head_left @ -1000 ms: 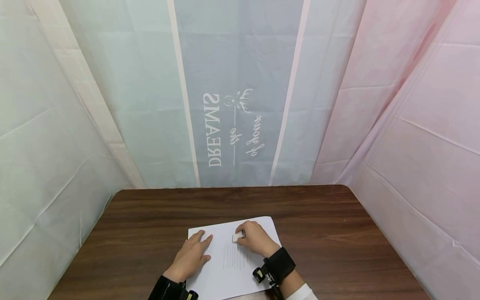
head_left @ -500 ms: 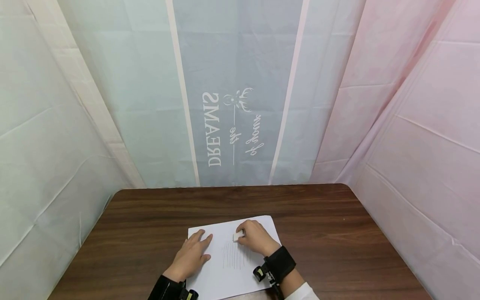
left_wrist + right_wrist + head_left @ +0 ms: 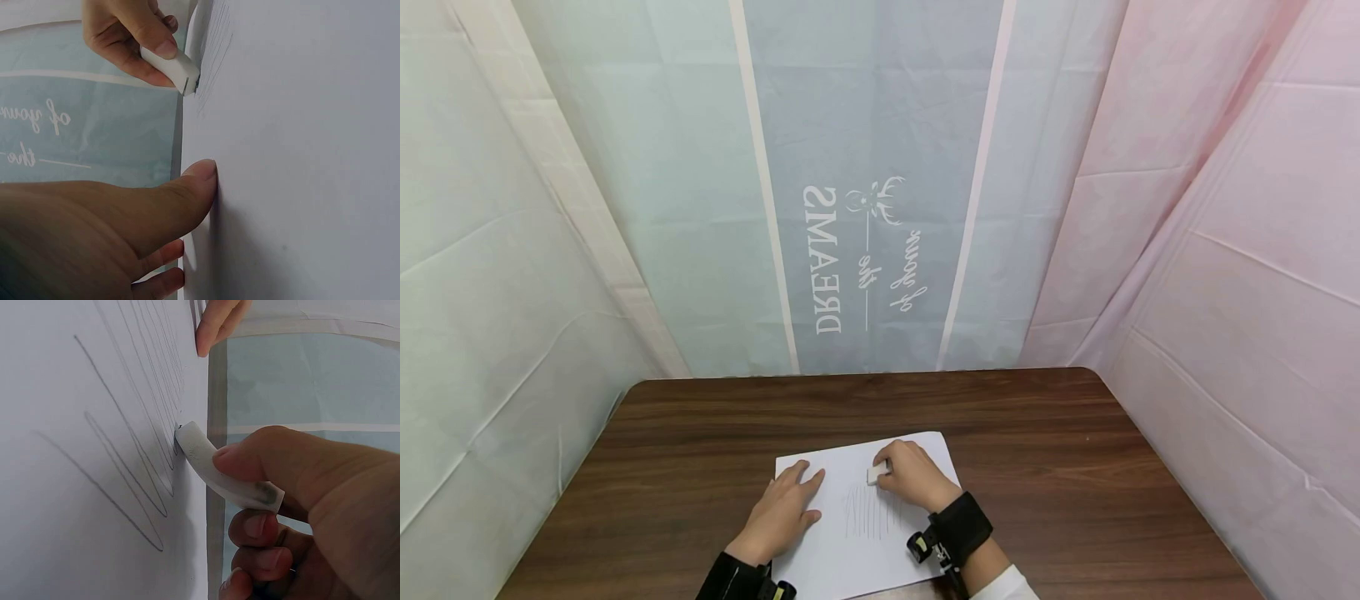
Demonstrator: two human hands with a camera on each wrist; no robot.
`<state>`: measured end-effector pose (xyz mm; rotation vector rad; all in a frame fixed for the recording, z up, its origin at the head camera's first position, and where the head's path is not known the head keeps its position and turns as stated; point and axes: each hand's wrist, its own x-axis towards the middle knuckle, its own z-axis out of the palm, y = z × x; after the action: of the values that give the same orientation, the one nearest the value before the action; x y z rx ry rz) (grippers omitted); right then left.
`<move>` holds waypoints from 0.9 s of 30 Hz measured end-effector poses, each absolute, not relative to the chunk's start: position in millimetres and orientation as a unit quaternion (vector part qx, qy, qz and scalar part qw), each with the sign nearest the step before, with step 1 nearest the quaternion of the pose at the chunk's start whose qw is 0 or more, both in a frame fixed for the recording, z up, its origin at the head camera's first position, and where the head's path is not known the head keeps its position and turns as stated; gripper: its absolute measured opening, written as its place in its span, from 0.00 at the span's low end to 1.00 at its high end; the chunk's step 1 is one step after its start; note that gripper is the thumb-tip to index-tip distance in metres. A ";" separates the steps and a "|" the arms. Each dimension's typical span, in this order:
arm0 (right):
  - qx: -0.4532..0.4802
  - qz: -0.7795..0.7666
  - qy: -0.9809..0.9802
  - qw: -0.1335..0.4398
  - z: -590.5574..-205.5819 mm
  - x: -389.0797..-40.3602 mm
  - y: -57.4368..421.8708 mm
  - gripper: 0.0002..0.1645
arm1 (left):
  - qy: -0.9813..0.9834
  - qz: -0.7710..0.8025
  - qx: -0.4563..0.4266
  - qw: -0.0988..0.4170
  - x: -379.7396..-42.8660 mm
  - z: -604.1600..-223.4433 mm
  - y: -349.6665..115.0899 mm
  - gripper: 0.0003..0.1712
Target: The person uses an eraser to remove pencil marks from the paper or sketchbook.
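Note:
A white eraser (image 3: 215,472) is pinched between thumb and fingers of my right hand (image 3: 913,477). Its worn tip touches the paper at the upper end of some pencil lines, and in the right wrist view it looks bent. The white paper (image 3: 850,575) lies slightly turned on the table, with a patch of thin zigzag pencil strokes (image 3: 868,512) in its middle. My left hand (image 3: 781,514) rests on the left part of the sheet, fingers spread; its thumb (image 3: 199,178) presses the surface in the left wrist view.
The dark wooden table (image 3: 1075,500) extends to both sides of the paper and behind it. Pale fabric curtains (image 3: 880,100) with printed lettering enclose the back and sides. Black wrist straps with cameras (image 3: 958,531) sit on both forearms.
The eraser and right hand have shifted very slightly to the right near the top of the strokes. The left hand stays in place on the paper.

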<state>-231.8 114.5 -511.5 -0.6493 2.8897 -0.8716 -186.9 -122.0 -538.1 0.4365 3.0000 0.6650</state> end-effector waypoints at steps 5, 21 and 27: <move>-0.211 -0.282 0.936 0.030 -510.8 -232.9 115.7 0.13 | 0.967 0.213 0.140 0.018 -186.6 -537.0 -121.8 0.32; -0.208 -0.289 0.934 0.037 -508.9 -231.3 119.3 0.13 | 0.966 0.217 0.140 0.021 -187.2 -538.9 -122.3 0.32; -0.205 -0.288 0.935 0.034 -508.3 -230.8 120.1 0.13 | 0.965 0.219 0.142 0.018 -186.2 -538.4 -122.6 0.32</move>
<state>-230.8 120.1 -508.3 -0.6307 2.8736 -0.8867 -186.2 -122.6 -538.4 0.4417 2.9970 0.6813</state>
